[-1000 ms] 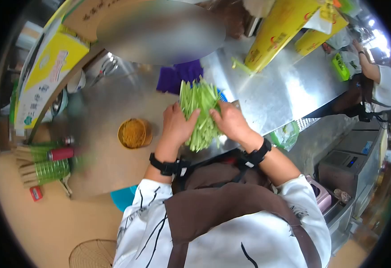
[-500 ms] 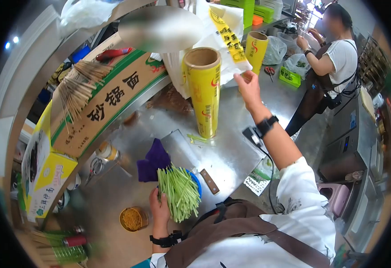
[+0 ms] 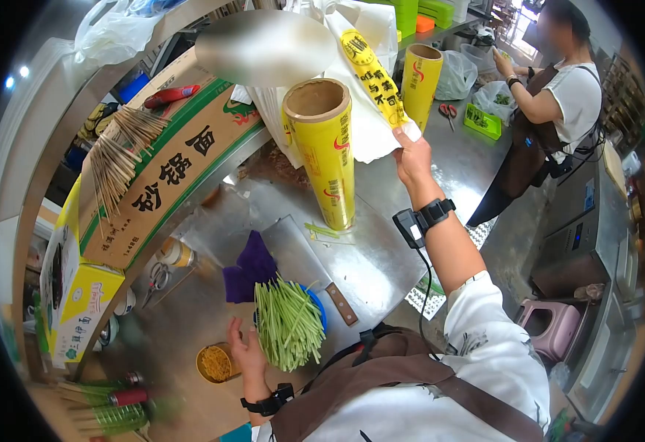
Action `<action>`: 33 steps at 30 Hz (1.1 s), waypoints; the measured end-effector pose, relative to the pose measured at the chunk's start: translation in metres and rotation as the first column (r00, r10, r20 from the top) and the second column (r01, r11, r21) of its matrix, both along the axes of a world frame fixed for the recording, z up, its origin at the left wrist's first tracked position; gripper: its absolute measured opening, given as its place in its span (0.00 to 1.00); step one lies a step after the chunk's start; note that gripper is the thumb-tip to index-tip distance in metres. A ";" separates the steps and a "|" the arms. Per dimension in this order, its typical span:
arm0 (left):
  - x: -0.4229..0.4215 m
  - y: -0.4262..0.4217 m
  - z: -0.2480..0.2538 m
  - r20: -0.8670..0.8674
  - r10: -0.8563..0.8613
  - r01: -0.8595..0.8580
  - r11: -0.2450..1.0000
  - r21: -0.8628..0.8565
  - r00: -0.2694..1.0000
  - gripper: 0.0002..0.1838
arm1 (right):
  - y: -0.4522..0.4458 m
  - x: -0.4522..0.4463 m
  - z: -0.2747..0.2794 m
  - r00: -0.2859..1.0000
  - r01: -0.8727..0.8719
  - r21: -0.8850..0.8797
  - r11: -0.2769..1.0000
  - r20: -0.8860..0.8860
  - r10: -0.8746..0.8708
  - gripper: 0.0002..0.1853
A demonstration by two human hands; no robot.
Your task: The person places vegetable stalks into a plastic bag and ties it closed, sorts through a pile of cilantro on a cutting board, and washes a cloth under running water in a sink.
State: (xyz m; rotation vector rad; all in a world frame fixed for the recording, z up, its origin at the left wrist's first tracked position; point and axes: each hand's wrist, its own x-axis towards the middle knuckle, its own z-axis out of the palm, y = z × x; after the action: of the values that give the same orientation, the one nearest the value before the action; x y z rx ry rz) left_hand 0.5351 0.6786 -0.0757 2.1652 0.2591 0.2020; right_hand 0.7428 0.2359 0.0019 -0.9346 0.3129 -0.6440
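A heap of cut green stalks (image 3: 288,324) lies over a blue container (image 3: 318,298) on the metal counter. Just left of the heap is my left hand (image 3: 247,349), fingers apart and holding nothing. My right hand (image 3: 414,157) reaches forward and pinches the lower corner of a white plastic bag (image 3: 370,136) with yellow printed lettering. A tall yellow roll (image 3: 322,155) stands left of that hand, and a second yellow roll (image 3: 420,85) stands behind it. Beside the stalks lie a purple cloth (image 3: 252,269) and a cleaver with a wooden handle (image 3: 342,304).
An orange tub of shredded food (image 3: 215,363) sits near my left hand. A cardboard box (image 3: 168,177) with skewers (image 3: 125,151) stands at the left. Red scissors (image 3: 448,112) and a green basket (image 3: 482,121) are farther back, by another person (image 3: 558,96) at the right.
Both hands were on the stalks; my right hand has gone forward to the white bag and now grips its corner. My left hand has come off the heap. The view has tilted up.
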 end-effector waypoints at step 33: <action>-0.006 -0.114 0.119 0.279 -0.873 0.850 0.466 0.244 0.399 0.48 | 0.171 -0.283 0.050 0.955 -0.145 -0.986 0.088 -0.116 0.272 0.20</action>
State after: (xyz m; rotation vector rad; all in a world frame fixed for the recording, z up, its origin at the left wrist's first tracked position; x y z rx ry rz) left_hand 0.5287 0.5642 0.0433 1.9764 -1.1368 -0.0019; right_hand 0.4601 0.4067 0.0524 -2.2557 -0.4989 -0.5754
